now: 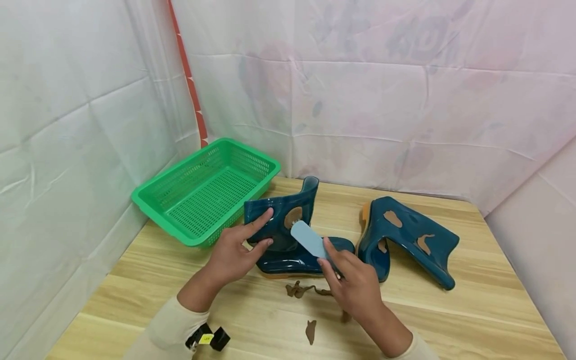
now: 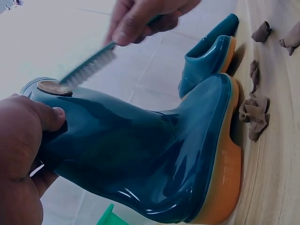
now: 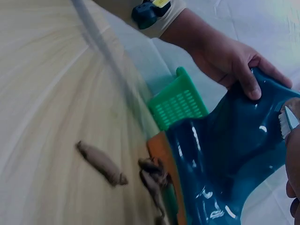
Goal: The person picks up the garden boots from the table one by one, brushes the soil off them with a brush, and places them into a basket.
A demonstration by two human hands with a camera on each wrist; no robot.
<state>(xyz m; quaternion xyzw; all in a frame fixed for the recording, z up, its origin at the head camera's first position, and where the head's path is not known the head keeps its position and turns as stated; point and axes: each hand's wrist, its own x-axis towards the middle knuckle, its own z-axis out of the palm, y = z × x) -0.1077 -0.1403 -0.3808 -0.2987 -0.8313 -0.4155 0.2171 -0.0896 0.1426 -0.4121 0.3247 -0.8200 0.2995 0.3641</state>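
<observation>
A glossy dark teal rain boot [image 1: 288, 262] with an orange sole stands on the table. My left hand [image 1: 236, 250] grips its shaft near the top, thumb on one side and fingers on the other in the left wrist view. A round brown patch [image 1: 293, 218] of a mud-like material sticks to the upper shaft. In my right hand [image 1: 355, 282] is a light blue brush [image 1: 308, 239], its white bristles [image 2: 91, 68] touching or nearly touching the edge of that patch. The second rain boot [image 1: 411, 235] lies to the right, with several brown patches on it.
A green perforated basket [image 1: 202, 200] stands at the back left. Brown clay-like scraps [image 1: 297, 290] lie in front of the held boot, and another scrap [image 1: 311, 331] lies closer to me. White cloth walls [image 1: 351, 115] surround the wooden table [image 1: 261, 330].
</observation>
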